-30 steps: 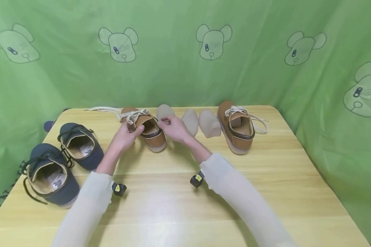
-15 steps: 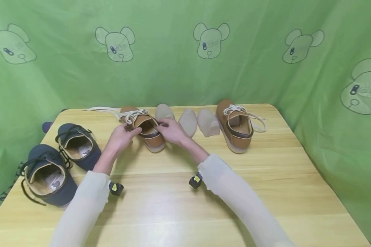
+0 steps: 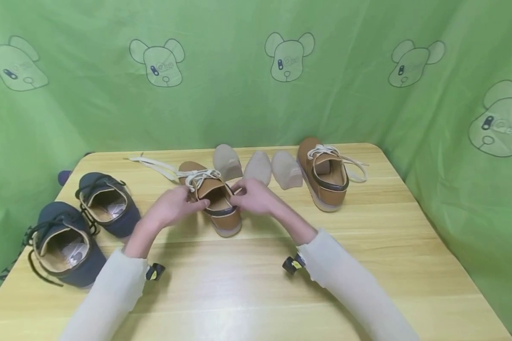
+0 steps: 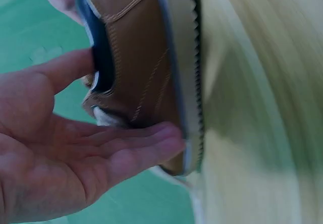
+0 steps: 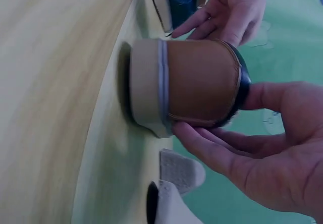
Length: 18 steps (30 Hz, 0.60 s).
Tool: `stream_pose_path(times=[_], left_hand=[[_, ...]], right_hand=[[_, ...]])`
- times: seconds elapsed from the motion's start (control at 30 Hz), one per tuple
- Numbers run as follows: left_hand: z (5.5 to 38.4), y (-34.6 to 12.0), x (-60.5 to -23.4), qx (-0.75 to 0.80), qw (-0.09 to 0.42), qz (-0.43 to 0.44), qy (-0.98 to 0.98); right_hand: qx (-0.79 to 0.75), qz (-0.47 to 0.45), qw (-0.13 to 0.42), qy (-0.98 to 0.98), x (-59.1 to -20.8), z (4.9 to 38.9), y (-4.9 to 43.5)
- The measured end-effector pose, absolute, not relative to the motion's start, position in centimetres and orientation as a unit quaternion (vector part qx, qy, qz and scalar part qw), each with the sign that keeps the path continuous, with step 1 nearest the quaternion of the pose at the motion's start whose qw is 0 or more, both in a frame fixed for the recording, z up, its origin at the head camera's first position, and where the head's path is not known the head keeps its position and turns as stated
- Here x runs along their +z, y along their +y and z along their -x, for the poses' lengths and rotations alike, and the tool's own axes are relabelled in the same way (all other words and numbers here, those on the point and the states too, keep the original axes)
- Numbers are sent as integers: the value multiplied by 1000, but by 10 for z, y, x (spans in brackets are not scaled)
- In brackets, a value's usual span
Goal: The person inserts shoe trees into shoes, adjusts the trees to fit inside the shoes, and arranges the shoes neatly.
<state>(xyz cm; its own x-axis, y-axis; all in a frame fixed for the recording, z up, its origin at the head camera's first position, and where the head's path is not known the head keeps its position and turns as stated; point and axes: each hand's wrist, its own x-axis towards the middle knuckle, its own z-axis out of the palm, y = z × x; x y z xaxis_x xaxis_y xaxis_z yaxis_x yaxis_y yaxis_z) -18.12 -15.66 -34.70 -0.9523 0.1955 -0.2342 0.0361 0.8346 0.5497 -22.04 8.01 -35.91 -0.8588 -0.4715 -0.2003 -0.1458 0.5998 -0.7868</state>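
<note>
Both hands hold a brown leather lace-up shoe point(image 3: 226, 220) by the sides of its opening, its heel toward me. My left hand point(image 3: 170, 207) has its thumb at the dark collar and its fingers along the outer side, as the left wrist view shows on the shoe's brown upper point(image 4: 139, 47). Opposite, my right hand point(image 3: 258, 196) grips the other side. Its thumb meets the collar and its fingertips lie low near the sole, beside the heel point(image 5: 202, 80) in the right wrist view. White laces point(image 3: 202, 176) are tied over the tongue, with a loose length trailing left.
Behind the right hand lie three beige toe-shaped pieces point(image 3: 287, 169). The matching brown shoe point(image 3: 330, 189) stands right of them. Two navy shoes point(image 3: 125, 215) with dark laces stand at the left of the wooden table point(image 3: 367, 265). A green curtain point(image 3: 230, 109) hangs behind.
Both hands have brought the brown shoe toward me and slightly right, its trailing lace following. The right hand, earlier at the collar's edge, now grips the side. The other shoes have stayed put.
</note>
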Motion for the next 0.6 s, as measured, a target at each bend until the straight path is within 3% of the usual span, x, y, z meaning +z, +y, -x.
stream_pose_path(times=[0.23,0.6], left_hand=[[166,-140,-337,258,192,-106,941],[159,-120,-326,221,196,-154,943]], right_hand=[[-354,197,217,888,-351,190,101],[-285,236,254,894,-334,172,115]])
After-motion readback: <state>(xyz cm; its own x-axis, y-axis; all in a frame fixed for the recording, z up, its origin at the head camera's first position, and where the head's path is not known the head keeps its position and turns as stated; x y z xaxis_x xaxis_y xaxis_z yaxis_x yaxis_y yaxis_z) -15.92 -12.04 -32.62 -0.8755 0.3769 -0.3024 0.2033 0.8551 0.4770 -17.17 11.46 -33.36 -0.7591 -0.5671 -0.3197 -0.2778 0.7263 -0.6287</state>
